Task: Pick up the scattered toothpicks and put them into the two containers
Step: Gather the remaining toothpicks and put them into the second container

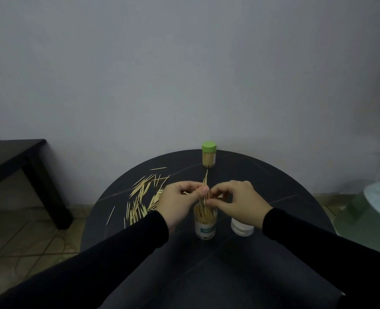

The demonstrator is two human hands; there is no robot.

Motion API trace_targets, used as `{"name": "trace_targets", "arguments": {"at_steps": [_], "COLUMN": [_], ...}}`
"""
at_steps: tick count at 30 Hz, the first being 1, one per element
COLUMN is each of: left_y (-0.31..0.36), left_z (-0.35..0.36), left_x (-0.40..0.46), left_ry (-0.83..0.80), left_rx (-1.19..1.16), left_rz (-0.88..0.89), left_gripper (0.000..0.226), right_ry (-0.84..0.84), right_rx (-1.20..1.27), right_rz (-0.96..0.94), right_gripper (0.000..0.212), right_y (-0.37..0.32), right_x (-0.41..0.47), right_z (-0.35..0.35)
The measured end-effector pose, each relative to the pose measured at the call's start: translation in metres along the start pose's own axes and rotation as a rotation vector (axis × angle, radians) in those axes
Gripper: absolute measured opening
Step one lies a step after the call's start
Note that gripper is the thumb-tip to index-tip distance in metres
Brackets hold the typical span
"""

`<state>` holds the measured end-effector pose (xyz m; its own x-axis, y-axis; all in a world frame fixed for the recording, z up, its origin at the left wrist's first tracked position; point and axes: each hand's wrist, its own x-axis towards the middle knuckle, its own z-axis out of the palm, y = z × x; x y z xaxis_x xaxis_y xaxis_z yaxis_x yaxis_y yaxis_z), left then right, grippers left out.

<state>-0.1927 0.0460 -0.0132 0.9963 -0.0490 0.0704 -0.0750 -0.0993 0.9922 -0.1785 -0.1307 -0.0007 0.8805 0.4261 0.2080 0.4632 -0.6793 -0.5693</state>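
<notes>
Two containers stand on the round black desk [262, 188]: a clear open container [205, 221] near the middle, partly filled with upright toothpicks, and a closed container with a green lid [209, 154] at the far edge, packed full. One white lid [242, 227] lies just right of the open container. Both hands meet directly above the open container. The left hand [178, 202] pinches a small bundle of toothpicks [205, 186] between thumb and fingers, tips pointing up and away; the right hand [238, 200] has its fingers pressed together on the lower end of the same bundle, just over the container's mouth. Several dozen scattered toothpicks [143, 197] (too many and too overlapped to count exactly) lie on the desk's left side, just left of the left hand. Both arms wear black sleeves.
</notes>
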Motion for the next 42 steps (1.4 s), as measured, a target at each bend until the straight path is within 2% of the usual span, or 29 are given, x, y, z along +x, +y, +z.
{"name": "trace_targets", "arguments": {"at_steps": [12,15,19,21,24,26,30,36,39,42], "left_y": [-0.015,-0.016,-0.016,-0.016,-0.014,-0.012,-0.014,-0.014,-0.015,-0.015], "left_z": [-0.005,-0.008,-0.014,-0.018,-0.026,-0.032,-0.036,-0.034,-0.032,-0.036], "left_x": [-0.006,-0.006,-0.005,-0.002,0.004,0.007,0.007,0.010,0.014,0.022], "left_ry": [-0.075,-0.111,-0.180,-0.171,-0.181,-0.225,-0.268,-0.152,-0.077,-0.114], "left_rx": [-0.036,-0.021,0.095,0.218,0.688,0.894,0.962,0.834,0.777,0.941], "left_rz": [0.006,0.023,0.080,0.172,0.522,0.709,0.832,0.715,0.607,0.473], "left_gripper": [0.012,0.014,0.021,0.023,0.025,0.028,0.027,0.034,0.038,0.030], "right_ry": [-0.078,-0.132,-0.172,-0.197,-0.215,-0.205,-0.200,-0.230,-0.268,-0.178], "right_rx": [0.017,0.000,-0.134,-0.181,-0.200,-0.191,-0.173,-0.279,-0.333,-0.324], "right_rz": [0.030,0.005,-0.009,-0.024,-0.047,-0.056,-0.047,-0.079,-0.098,-0.015], "right_gripper": [0.012,0.026,0.055,0.062,0.059,0.056,0.053,0.057,0.048,0.042], "right_y": [0.011,0.014,0.015,0.013,0.011,0.011,0.014,0.015,0.021,0.028], "right_x": [0.002,0.001,0.001,0.000,0.000,0.000,0.000,0.002,0.004,0.008], "right_z": [-0.004,-0.007,-0.008,-0.008,-0.006,-0.005,-0.005,-0.007,-0.010,-0.007]}}
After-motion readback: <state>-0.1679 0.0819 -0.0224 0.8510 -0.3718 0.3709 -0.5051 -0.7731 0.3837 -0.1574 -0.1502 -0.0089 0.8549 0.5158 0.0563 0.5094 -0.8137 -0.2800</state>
